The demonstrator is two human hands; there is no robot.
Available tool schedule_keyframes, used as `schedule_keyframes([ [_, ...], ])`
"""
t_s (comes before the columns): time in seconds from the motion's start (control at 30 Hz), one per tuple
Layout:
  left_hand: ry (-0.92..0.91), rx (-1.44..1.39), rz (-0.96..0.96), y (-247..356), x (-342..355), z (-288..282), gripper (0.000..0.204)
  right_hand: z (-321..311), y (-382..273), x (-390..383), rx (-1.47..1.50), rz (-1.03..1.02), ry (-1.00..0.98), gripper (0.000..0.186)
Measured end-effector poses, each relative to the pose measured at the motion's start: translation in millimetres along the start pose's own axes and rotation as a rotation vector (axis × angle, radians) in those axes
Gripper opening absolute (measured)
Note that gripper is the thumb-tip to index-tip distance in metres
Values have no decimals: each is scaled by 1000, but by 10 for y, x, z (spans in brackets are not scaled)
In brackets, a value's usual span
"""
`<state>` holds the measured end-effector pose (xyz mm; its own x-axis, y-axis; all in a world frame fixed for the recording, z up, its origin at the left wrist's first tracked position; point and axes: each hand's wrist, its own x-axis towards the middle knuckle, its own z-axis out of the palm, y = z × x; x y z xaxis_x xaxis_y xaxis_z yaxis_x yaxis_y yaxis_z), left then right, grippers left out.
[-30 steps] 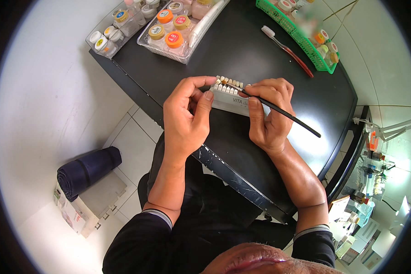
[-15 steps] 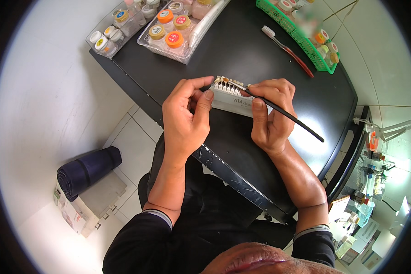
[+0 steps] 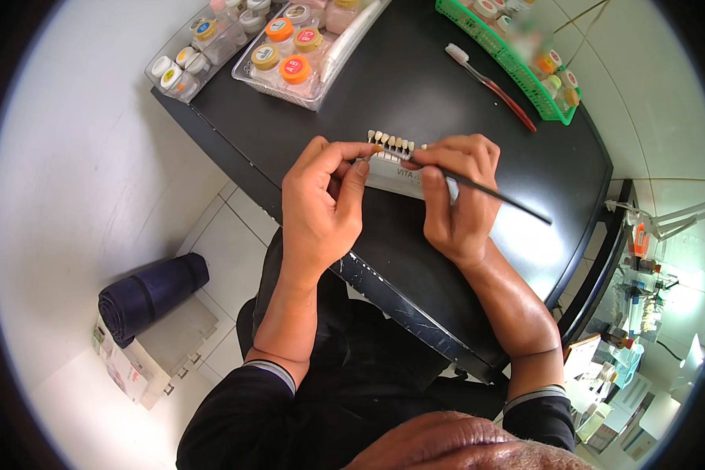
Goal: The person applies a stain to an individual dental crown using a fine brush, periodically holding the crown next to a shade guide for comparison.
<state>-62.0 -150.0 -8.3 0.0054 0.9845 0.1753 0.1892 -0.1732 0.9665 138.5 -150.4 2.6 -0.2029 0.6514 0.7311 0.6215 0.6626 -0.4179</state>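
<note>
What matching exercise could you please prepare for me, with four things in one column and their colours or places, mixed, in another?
Things:
1. Paintbrush
2. Tooth shade guide
3. Toothbrush
4. Basket at the upper right

Colours or places:
A. Pale grey base
B. Green
C. Held in the right hand
D. Red handle, lying on the tabletop

Right pairs: 1-C, 2-A, 3-D, 4-B.

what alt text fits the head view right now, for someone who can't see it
A person's right hand holds a slim black-handled brush, its tip close to the left hand, at a pale grey holder of tooth-shaped tabs above a black table. Farther back are a toothbrush, clear trays of capped jars and a green basket.
</note>
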Motion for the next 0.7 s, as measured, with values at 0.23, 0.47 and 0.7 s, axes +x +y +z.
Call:
schedule_keyframes([
  [0.23, -25, 27, 52, 1, 3, 8, 17, -2, 68, -27, -7, 17, 102, 13],
  [0.47, -33, 51, 64, -3, 11, 2, 17, 45, 17, -19, -42, 25, 59, 13],
  [0.7, -36, 78, 77, 30, 11, -9, 17, 46, 39, -48, -69, 72, 49, 11],
])
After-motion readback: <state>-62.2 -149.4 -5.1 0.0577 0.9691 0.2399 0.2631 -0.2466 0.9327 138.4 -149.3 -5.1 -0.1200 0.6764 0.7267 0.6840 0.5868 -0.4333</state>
